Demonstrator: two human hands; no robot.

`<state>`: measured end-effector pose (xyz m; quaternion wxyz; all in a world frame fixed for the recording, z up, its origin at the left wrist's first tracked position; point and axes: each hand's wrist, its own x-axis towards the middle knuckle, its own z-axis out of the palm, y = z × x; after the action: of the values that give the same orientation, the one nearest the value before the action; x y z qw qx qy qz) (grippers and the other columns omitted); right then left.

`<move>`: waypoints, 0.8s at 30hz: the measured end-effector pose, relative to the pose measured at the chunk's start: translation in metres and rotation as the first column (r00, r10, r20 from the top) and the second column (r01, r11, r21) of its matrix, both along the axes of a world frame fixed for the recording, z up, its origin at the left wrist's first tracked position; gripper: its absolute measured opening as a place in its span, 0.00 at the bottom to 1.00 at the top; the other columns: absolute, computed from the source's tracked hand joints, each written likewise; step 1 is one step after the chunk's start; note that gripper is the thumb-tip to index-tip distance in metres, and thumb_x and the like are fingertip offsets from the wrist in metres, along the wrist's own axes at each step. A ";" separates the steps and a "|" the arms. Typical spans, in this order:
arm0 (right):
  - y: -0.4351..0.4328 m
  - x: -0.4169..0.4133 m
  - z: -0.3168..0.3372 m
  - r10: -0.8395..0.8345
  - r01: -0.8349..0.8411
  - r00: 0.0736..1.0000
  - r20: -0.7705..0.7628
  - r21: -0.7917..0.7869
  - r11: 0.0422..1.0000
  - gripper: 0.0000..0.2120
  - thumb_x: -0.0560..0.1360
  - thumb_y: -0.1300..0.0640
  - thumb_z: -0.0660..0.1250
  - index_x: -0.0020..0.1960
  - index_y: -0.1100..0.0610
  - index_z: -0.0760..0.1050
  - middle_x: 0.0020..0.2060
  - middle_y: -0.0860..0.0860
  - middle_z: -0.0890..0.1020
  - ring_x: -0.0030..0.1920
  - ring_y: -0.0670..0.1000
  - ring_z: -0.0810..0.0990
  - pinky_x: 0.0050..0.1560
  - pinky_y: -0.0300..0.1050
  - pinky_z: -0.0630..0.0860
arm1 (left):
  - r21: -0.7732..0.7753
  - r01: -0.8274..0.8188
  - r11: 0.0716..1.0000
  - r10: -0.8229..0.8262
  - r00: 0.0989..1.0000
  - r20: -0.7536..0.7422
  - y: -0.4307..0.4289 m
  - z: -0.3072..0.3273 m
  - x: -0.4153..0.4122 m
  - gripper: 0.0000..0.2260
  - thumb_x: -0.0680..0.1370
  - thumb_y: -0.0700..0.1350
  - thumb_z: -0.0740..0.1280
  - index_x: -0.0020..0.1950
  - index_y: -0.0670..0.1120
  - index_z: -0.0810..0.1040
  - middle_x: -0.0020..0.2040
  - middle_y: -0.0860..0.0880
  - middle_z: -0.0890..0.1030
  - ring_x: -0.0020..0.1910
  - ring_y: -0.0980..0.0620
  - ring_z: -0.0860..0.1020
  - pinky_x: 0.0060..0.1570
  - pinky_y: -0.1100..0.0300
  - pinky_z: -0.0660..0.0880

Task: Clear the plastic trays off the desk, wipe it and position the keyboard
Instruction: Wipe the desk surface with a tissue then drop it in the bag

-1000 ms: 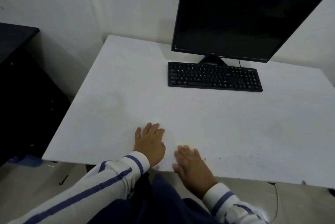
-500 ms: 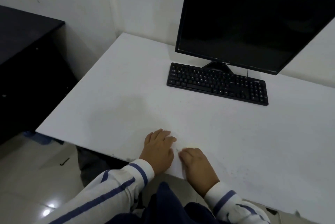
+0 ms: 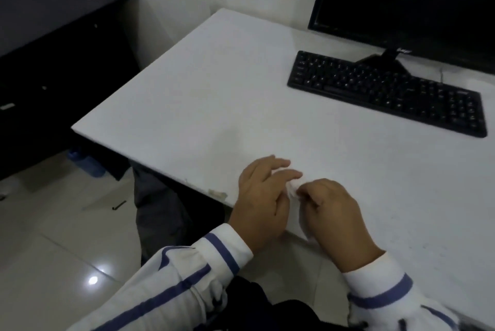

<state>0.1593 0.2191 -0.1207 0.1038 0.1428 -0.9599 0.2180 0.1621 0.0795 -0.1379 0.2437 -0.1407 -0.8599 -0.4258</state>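
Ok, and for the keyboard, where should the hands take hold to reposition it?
Probably best to take the keyboard by its two short ends, one hand coming in from each side. It lies long, thin and flat on the desk, and its back edge sits right by the monitor stand, so a grip from behind looks blocked. The right hand pinches a white tissue.

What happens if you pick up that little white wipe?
Probably floppy: the small white crumpled wipe bunches between the left hand and right hand. Likely very light, so it may slide easily over the flat white desk.
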 end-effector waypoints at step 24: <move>-0.137 0.065 -0.015 0.196 -0.094 0.960 0.200 -0.429 0.898 0.07 0.76 0.62 0.64 0.49 0.54 0.80 0.44 0.43 0.77 0.42 0.38 0.73 0.42 0.24 0.68 | -0.033 -0.570 0.821 0.384 0.508 0.771 -0.151 -0.092 0.056 0.19 0.75 0.39 0.63 0.67 0.44 0.71 0.63 0.39 0.75 0.61 0.38 0.73 0.57 0.54 0.70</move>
<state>0.2243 0.0819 -0.1355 -0.0009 0.1620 -0.8834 0.4398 0.2180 -0.0720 -0.2294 -0.0103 0.3200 -0.8314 -0.4542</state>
